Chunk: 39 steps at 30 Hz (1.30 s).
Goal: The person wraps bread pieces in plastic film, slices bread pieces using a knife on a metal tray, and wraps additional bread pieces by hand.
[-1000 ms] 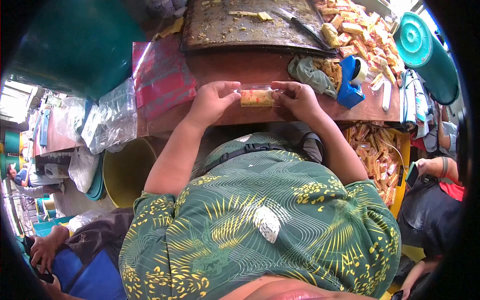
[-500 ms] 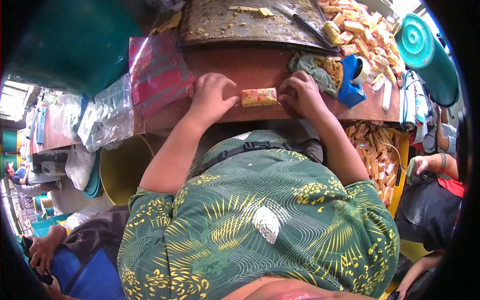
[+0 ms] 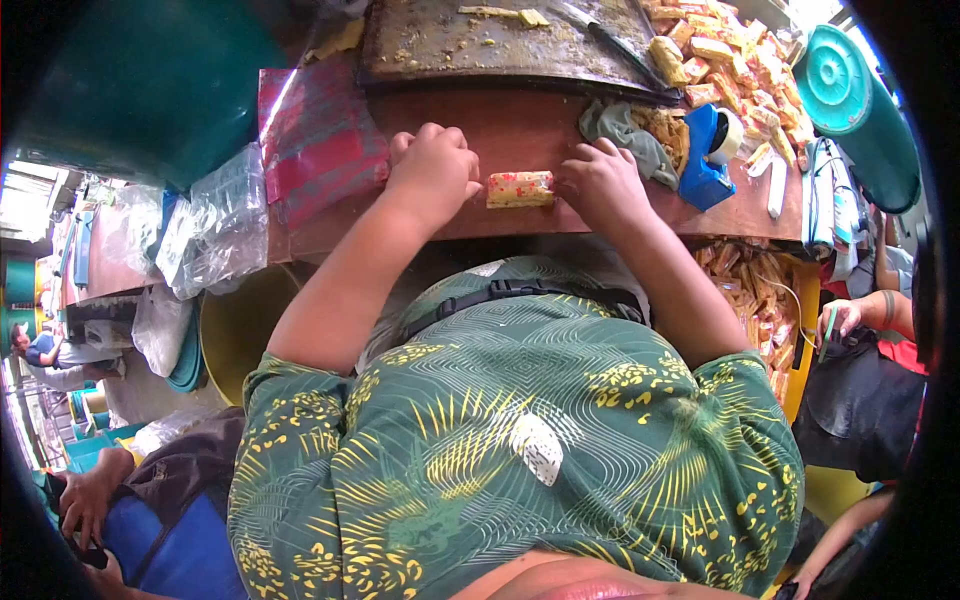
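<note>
A small wrapped yellow bar with red print [image 3: 520,189] lies near the front edge of the brown table [image 3: 480,135]. My left hand [image 3: 433,172] is just left of the bar, its fingers curled; what they hold, if anything, is hidden. At the bar's right end, my right hand [image 3: 605,180] has its fingers bent together, touching or very close to the wrapper. Left of my left hand lies a red and clear plastic sheet [image 3: 320,145]. A grey-green cloth [image 3: 625,135] and a blue tape dispenser [image 3: 706,165] are right of my right hand.
A crumb-covered tray [image 3: 500,60] with a knife [image 3: 620,50] stands behind. Wrapped bars [image 3: 735,65] are heaped at the back right, with more in a yellow crate [image 3: 798,365] below. A green bin [image 3: 840,90] stands right. Co-workers [image 3: 860,400] [image 3: 170,510] sit on both sides.
The bar, first held up between both hands, now lies on the table. My left hand has moved up and turned its back to view. My right hand remains by the bar's right end.
</note>
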Tool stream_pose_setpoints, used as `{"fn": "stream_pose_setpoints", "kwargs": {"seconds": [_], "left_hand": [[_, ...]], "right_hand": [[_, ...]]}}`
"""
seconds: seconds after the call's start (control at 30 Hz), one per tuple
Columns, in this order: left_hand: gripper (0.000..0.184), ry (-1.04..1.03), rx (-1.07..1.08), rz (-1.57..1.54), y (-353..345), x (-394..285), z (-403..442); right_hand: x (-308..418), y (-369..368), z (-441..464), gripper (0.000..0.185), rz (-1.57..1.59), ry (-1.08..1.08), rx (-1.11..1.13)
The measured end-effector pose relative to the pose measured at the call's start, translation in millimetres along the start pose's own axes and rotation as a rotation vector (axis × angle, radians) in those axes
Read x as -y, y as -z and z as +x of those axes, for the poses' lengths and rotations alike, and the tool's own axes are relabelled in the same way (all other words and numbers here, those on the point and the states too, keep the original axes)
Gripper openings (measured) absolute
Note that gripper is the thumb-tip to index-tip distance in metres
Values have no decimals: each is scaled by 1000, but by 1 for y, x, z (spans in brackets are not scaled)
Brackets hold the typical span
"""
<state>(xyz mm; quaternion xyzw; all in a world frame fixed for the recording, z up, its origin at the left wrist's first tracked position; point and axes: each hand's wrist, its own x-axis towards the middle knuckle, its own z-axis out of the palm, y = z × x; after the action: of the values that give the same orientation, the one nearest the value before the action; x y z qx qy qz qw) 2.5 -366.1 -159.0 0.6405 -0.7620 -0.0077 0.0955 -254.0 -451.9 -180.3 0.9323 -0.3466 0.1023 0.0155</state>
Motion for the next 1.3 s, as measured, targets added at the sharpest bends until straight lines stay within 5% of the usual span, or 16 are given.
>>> {"fn": "stream_pose_setpoints", "kwargs": {"seconds": [0.1,0.23,0.33,0.43,0.57,0.67,0.73,0.93,1.0,1.07,1.13,1.23,1.3], "left_hand": [[14,-77,-145,137,-33,-11,-23],[53,51,-251,-79,-45,-37,-37],[41,385,-179,-1405,-46,-33,3],[40,300,-62,-1896,-50,-38,16],[46,-36,-132,-1228,-75,-35,22],[55,-182,-115,-776,-72,-30,18],[63,-284,-123,-755,-56,-37,12],[67,-312,-229,-396,-52,-56,6],[67,-332,-263,-357,-57,-55,7],[66,-349,-292,-363,-61,-54,6],[65,-345,-299,-358,-61,-55,6],[64,-346,-311,-364,-60,-56,5],[63,-353,-325,-369,-59,-56,6]], "right_hand": [[11,-17,-19,19,-6,24,-139],[30,-18,-45,47,101,9,-55],[32,-16,-47,61,164,16,-132],[27,-6,-33,72,536,-86,-393],[5,11,-31,57,697,111,-449],[0,-10,-48,35,407,233,-415],[7,-11,-64,26,437,213,-296],[-6,17,-74,50,653,20,-236],[-36,36,-75,51,656,12,-625],[-86,46,-101,43,431,-418,-792],[-132,49,-121,45,572,-726,-785],[-175,44,-136,47,926,-921,-333],[-174,34,-121,47,1026,-1115,-349]]}}
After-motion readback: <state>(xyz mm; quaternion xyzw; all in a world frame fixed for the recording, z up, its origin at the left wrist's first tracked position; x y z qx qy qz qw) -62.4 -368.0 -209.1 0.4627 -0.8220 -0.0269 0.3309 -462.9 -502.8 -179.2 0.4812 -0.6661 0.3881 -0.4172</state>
